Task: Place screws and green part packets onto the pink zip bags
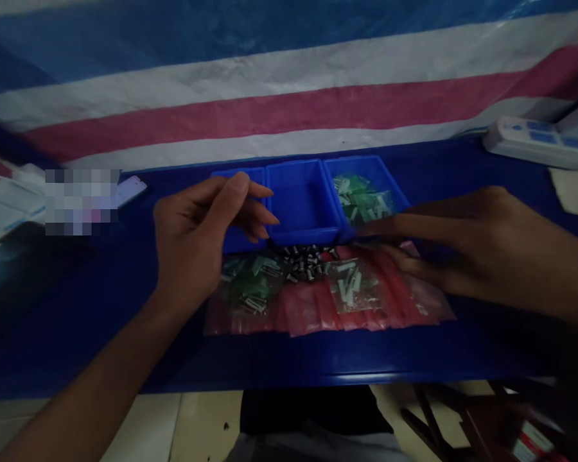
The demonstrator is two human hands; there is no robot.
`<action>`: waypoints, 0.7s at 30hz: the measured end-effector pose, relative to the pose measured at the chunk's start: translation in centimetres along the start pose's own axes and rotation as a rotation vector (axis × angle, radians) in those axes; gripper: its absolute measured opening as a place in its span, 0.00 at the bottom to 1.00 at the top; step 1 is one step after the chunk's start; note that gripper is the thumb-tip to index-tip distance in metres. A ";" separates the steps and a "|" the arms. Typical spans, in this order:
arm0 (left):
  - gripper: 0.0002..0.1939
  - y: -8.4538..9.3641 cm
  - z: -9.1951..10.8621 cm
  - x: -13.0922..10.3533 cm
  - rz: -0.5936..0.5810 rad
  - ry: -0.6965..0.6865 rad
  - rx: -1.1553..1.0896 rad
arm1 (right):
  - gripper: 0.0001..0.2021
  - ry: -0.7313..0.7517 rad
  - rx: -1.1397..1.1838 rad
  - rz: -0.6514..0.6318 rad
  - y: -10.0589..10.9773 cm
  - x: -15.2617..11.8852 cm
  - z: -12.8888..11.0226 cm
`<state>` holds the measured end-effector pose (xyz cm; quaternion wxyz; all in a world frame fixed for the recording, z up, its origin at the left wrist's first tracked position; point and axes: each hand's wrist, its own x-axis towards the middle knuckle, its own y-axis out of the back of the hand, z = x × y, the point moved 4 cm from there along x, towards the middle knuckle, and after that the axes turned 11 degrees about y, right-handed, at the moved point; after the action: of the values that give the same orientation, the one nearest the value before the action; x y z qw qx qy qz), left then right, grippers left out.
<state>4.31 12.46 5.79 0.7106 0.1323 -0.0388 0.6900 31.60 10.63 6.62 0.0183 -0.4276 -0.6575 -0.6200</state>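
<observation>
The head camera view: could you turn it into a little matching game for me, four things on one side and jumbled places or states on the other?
1. Loose dark metal screws
2. Right-hand blue plastic tray
3. White power strip with blue panels
4. Striped plastic sheet

A. On the blue table, back right
B. Behind the table, in blue, white and red bands
C. Heaped just in front of the middle blue tray
D. Holds bagged green and white pieces

Pairs: 1-C, 2-D, 3-A, 4-B
</observation>
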 end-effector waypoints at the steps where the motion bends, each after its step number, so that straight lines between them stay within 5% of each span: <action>1: 0.11 0.1 0.2 -0.3 0.048 -0.073 0.067 | 0.12 0.030 -0.010 -0.024 0.0 0.2 -0.3; 3: 0.09 0.0 0.8 -1.0 0.099 -0.271 0.226 | 0.10 -0.009 -0.044 0.050 0.0 0.5 -1.2; 6: 0.24 -1.0 1.8 -2.1 -0.005 -0.524 0.450 | 0.03 -0.215 0.065 0.370 -0.2 0.8 -2.3; 9: 0.20 -1.8 2.3 -2.6 -0.106 -0.560 0.555 | 0.04 -0.328 0.439 0.515 -1.9 1.1 -2.8; 13: 0.14 -1.7 2.0 -2.2 -0.147 -0.441 0.489 | 0.10 -0.364 0.719 0.455 -3.7 1.4 -2.8; 18: 0.08 -1.6 1.7 -1.9 -0.167 -0.385 0.438 | 0.15 -0.064 0.296 0.350 -3.0 1.2 -3.3; 21: 0.06 -2.0 1.5 -1.8 -0.257 -0.310 0.471 | 0.15 -0.005 0.209 0.310 -2.8 0.8 -3.6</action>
<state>6.42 10.28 6.50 0.7273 0.4008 0.0316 0.5561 27.62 8.45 5.72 0.1561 -0.5211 -0.6447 -0.5370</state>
